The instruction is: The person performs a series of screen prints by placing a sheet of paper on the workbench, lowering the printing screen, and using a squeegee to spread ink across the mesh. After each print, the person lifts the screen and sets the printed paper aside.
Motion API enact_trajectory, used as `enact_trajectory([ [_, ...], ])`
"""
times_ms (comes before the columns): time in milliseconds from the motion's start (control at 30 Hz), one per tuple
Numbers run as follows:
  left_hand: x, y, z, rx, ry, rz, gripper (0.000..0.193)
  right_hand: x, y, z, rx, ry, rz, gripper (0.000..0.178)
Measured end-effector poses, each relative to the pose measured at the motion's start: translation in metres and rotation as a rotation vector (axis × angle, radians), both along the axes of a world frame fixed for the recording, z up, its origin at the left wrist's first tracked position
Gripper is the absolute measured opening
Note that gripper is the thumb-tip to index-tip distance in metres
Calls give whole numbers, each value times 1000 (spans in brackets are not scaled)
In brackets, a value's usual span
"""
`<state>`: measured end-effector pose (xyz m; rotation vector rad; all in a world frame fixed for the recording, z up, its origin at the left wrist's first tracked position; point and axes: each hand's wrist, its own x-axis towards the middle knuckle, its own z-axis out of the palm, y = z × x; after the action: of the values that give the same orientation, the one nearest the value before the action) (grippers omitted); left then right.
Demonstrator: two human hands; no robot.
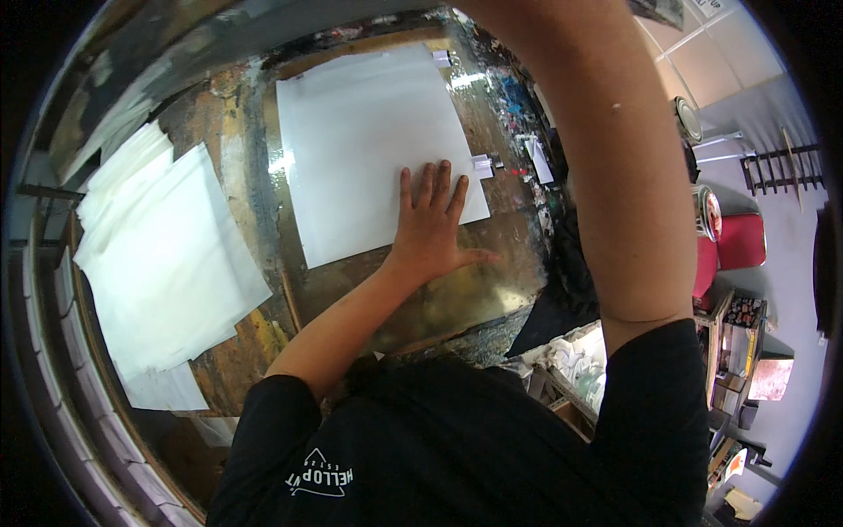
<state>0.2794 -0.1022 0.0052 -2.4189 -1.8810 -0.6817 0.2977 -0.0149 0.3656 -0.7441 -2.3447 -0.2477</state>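
Observation:
A large white sheet of paper (373, 132) lies on the worn, paint-stained printing table (421, 299). My left hand (432, 220) rests flat near the sheet's lower right corner. Its fingers are spread over the paper, while the thumb reaches past the lower edge onto the table. Small pale tabs (483, 166) sit against the right edge of the sheet. My right arm (606, 149) stretches up past the top edge of the view, so the right hand is out of sight.
Left of the sheet lies an uneven stack of white paper (167, 272). A dark frame (114, 97) spans the upper left. Dark cloth (553, 312) and crumpled white material (575, 364) sit at the right. Beyond my right arm are cans (705, 211), a red chair (742, 241) and shelving (733, 360).

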Motion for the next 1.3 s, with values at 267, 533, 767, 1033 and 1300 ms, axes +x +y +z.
enact_trajectory([
  [267,-71,-39,108,58,-569,402,93,-5,3,-3,-115,-79,0,42],
  [533,-147,-173,105,61,-1103,472,90,57,-24,-187,-186,-345,180,53],
  [767,-147,-195,23,-43,-116,720,115,68,-75,-256,-404,-520,119,52],
  [1033,-153,-195,20,-75,-152,668,121,33,-25,-277,-194,-385,98,42],
  [1300,-156,-196,30,-122,-199,662,124,-48,113,-297,-10,-306,52,56],
])
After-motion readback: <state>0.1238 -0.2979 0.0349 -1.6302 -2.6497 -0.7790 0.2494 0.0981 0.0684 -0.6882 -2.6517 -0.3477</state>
